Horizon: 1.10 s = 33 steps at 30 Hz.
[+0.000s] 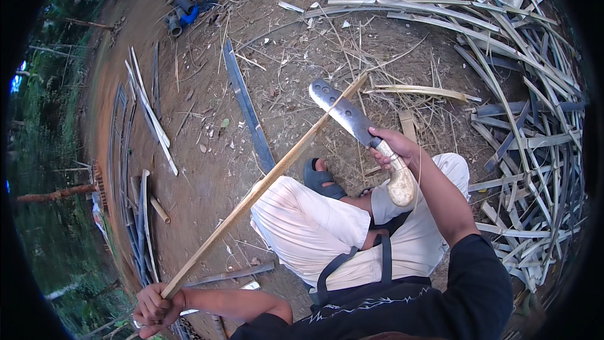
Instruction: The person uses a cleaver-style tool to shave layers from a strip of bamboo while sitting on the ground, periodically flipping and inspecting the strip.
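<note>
My left hand (154, 310) is closed round the near end of a long bamboo strip (251, 196), at the lower left. The strip slants up and away to the right, past my left knee. In my right hand (395, 149) is a machete (352, 119) with a broad, short blade and a pale, curved handle. Its blade crosses the strip close to the far end; whether the edge bites into it is hard to tell. Thin fibres trail off near that end.
A big heap of split bamboo strips (528, 119) lies at the right. Flat dark bamboo (247, 104) rests beyond my left knee. More bamboo lengths (135, 226) lie at the left. Shavings (402, 79) litter the dirt ahead. My sandalled foot (321, 179) is near the blade.
</note>
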Motion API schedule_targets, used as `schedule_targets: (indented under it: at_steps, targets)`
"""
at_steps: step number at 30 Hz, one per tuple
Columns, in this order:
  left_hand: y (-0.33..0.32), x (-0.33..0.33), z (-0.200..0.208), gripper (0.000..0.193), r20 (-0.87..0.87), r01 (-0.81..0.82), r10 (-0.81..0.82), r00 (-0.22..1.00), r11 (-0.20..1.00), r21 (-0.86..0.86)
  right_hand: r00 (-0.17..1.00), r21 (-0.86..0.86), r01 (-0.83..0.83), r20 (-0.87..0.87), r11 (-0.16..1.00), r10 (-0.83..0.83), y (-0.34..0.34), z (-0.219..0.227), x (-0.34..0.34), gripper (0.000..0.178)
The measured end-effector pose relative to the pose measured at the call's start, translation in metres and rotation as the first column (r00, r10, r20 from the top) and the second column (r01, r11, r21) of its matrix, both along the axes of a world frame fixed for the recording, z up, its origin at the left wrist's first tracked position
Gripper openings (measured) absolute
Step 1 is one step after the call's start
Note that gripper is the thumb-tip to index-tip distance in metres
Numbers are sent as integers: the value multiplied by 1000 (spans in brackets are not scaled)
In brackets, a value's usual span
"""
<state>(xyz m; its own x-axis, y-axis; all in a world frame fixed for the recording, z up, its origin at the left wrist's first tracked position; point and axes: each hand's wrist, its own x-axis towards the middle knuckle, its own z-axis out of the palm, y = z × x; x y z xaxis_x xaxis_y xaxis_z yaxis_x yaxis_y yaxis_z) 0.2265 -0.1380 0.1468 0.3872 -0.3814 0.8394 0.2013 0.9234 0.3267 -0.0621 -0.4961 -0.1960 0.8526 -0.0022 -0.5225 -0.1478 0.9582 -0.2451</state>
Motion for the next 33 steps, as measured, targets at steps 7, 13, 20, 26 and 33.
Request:
schedule_targets:
  at_steps: [7, 13, 20, 26, 33]
  targets:
    - [-15, -38, 14, 49, 74, 44, -41, 996, 998, -36, 998, -26, 40, 44, 999, -39, 38, 35, 3, 33]
    - [-14, -48, 8, 47, 102, 55, -50, 994, 997, -53, 998, 0, 43, 56, 999, -43, 44, 38, 11, 32]
    - [-9, -61, 17, 49, 107, -34, 39, 993, 998, -45, 981, 94, 193, -4, 977, -193, 48, 30, 0, 32]
    - [-7, -62, 14, 51, 62, -145, 146, 987, 989, -16, 994, -174, -61, 84, 983, 76, 92, 126, 1, 33]
    - [8, -70, 15, 51, 108, -318, 308, 945, 944, 91, 983, -30, 176, -46, 984, -177, 91, 66, -1, 35]
